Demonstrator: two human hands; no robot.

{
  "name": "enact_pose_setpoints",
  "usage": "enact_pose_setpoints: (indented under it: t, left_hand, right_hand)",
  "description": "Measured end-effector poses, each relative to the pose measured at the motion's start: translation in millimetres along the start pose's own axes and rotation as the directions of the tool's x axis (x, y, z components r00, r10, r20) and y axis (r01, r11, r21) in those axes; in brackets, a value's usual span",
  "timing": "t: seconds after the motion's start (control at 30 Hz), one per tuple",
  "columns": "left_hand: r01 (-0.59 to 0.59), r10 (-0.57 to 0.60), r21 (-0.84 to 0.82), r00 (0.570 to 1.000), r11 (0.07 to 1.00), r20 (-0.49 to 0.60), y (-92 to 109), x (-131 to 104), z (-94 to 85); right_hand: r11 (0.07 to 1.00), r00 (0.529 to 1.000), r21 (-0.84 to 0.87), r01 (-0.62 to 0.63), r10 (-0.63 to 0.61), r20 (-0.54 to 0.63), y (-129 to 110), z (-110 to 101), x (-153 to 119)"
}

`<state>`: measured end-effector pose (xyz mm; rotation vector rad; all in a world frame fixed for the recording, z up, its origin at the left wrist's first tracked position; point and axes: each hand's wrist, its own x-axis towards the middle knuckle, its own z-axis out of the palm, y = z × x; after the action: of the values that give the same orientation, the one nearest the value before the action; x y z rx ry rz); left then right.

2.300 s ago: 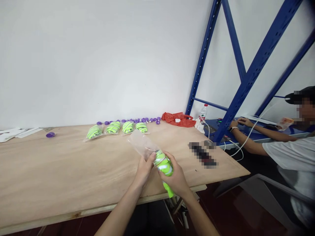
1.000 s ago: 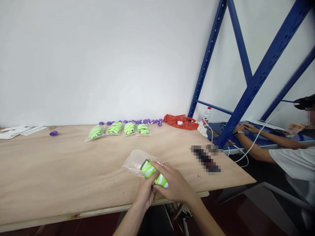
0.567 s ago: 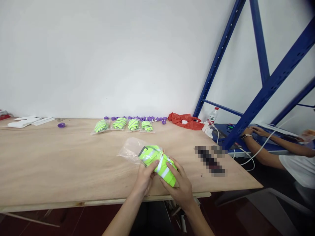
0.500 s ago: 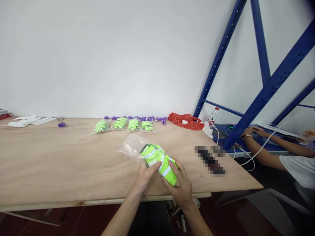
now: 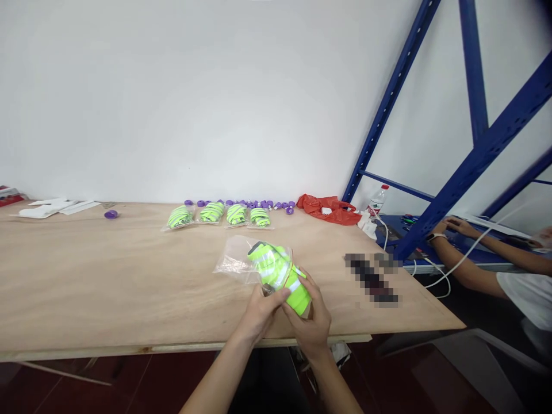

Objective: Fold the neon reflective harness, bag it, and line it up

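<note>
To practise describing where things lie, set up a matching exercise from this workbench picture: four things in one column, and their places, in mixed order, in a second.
Things:
1. rolled green vest
2. red plastic bag
3. lone purple cap
4. four packed bags

Places:
A. far left, near white papers
B. in a row at the back, before the purple pieces
C. half inside a clear bag, between both hands
D. back right corner, beside a bottle

Pairs: 1-C, 2-D, 3-A, 4-B

Four packets [image 5: 219, 214] behind bag [image 5: 241, 260] on table [image 5: 86, 287].
</note>
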<state>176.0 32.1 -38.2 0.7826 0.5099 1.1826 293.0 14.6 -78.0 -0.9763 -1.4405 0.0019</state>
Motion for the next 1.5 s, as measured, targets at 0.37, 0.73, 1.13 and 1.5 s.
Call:
enact_pose_setpoints:
  t: [0.37, 0.73, 1.13, 1.5]
  left_hand:
    - [-0.215, 0.217, 0.041, 0.922, 0.976, -0.32, 12, 12, -10.0]
    - [-0.053, 0.036, -0.079, 0.979, 0.995, -0.202, 1, 1, 4.8]
    - [-0.127, 0.124, -0.009, 0.976, 0.992, -0.177, 11, 7, 5.2]
    - [-0.171, 0.197, 0.298, 0.979, 0.939, -0.059, 15, 11, -4.3]
  right_hand:
    - [0.997, 0.982, 0.055, 0.047, -0.057, 0.183, 3, -9, -2]
    - [0.998, 0.991, -0.052, 0.042, -0.035, 0.13, -5, 4, -9]
    - [0.982, 0.988, 0.177, -0.061, 0.034, 0.15, -16, 12, -5]
    - [0.979, 0.966, 0.153, -0.132, 0.093, 0.24, -13, 20, 16]
